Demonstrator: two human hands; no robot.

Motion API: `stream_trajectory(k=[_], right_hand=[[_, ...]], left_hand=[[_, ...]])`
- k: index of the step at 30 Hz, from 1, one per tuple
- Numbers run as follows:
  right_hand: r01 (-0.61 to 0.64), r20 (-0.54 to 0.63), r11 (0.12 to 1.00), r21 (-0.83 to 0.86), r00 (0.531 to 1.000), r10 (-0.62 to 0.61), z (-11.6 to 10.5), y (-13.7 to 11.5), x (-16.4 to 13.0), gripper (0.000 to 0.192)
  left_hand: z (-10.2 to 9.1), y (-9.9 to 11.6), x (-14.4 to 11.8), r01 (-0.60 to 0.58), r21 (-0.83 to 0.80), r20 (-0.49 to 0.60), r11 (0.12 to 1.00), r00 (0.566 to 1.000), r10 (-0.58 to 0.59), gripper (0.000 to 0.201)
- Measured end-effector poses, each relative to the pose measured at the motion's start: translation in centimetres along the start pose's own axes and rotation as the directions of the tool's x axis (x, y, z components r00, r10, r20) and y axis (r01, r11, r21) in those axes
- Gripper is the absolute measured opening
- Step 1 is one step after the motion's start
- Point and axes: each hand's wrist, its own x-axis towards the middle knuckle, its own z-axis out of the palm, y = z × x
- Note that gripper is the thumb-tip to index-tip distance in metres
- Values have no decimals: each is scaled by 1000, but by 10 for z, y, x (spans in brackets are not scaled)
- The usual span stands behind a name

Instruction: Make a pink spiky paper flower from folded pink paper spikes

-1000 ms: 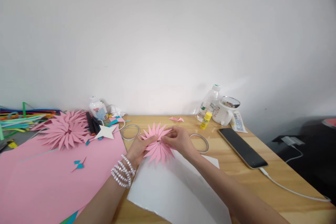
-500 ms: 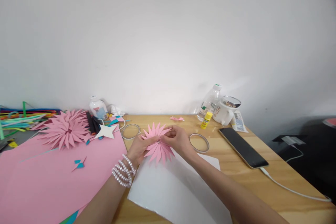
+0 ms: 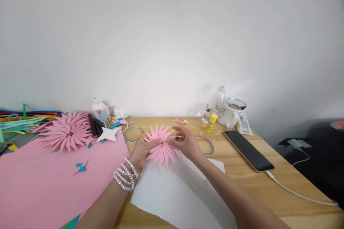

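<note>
A pink paper flower with many pointed petals (image 3: 162, 156) is in front of me, above a white sheet (image 3: 182, 193). My left hand (image 3: 142, 149), wearing pearl-like bead bracelets, is closed on the flower's left side, thumb near its centre. At the flower's right is my right hand (image 3: 185, 143), fingers curved and apart, thumb close to the petals. A dark sliver shows between its fingers; I cannot make out what it is. Larger finished-looking pink paper flowers (image 3: 69, 134) lie at the left on pink paper (image 3: 53, 186).
A glue stick (image 3: 211, 123), a water bottle (image 3: 214, 105), a white mug (image 3: 228, 116) and a phone on its cable (image 3: 248, 150) stand or lie at the right. Metal rings (image 3: 134, 127) flank the hands. A white paper star (image 3: 108, 134) and pipe cleaners (image 3: 25, 121) are left.
My right hand's fingers have parted and lifted slightly off the flower's centre, to the right. The flower has shifted barely leftward in my left hand.
</note>
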Motion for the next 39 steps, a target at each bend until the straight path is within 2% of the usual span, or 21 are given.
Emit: stream_trajectory(k=[3, 6, 10, 19, 23, 28, 34, 39], right_hand=[[-128, 197, 960, 247, 977, 79, -2, 5, -2, 39], [-145, 175, 922, 358, 981, 86, 1, 6, -5, 36], [-129, 132, 899, 419, 988, 80, 5, 2, -8, 33], [-77, 130, 904, 422, 991, 24, 6, 3, -8, 36], [-53, 151, 900, 433, 988, -15, 8, 6, -7, 29], [-37, 143, 883, 468, 989, -34, 9, 5, -7, 30], [-42, 148, 911, 410, 989, -21, 8, 4, -9, 33], [-9, 93, 938, 347, 995, -25, 9, 7, -9, 36]], left_hand=[[-1, -1, 2, 5, -8, -41, 1000, 999, -5, 23], [-3, -3, 4, 9, -6, -49, 1000, 999, -9, 26], [-7, -6, 7, -8, -6, -43, 1000, 999, 8, 25], [-9, -6, 7, -5, -9, -47, 1000, 999, 5, 22], [-7, -4, 6, -1, -42, -43, 999, 999, -1, 25], [-7, -4, 6, -6, -60, -43, 998, 999, 4, 25], [-7, -6, 6, -28, -50, -56, 998, 998, 26, 23], [-5, -5, 5, -36, 8, -101, 999, 994, 37, 25]])
